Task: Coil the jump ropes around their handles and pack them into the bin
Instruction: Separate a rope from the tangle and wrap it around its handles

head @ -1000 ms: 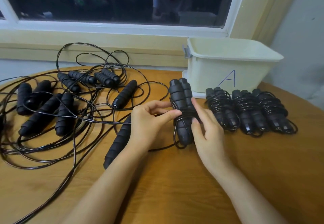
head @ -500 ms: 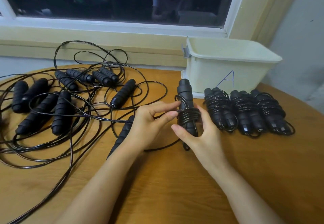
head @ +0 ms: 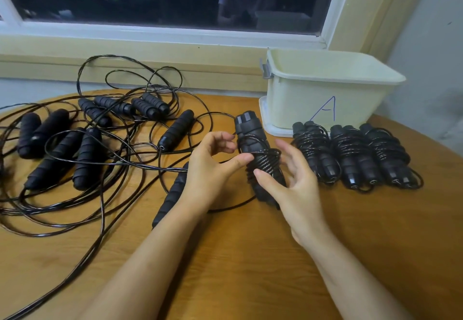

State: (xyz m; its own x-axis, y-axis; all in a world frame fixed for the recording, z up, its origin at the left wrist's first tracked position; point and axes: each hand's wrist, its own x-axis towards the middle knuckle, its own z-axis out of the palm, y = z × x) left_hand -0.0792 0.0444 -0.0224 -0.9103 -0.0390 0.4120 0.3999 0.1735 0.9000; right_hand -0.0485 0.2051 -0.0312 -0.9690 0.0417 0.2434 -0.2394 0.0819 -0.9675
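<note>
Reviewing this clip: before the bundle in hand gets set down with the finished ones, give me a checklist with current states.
1. Both handles paired in the bundle: ok, two end caps show at the top.
2. Cord fully wound: not ok, a loose tail trails onto the table.
3. Grip: ok, left hand pinches the coil, right hand cradles the bundle.
4. Space beside the three finished bundles: ok, bare table lies just left of them.
5. Bin open: ok, no lid on it; contents cannot tell.
</note>
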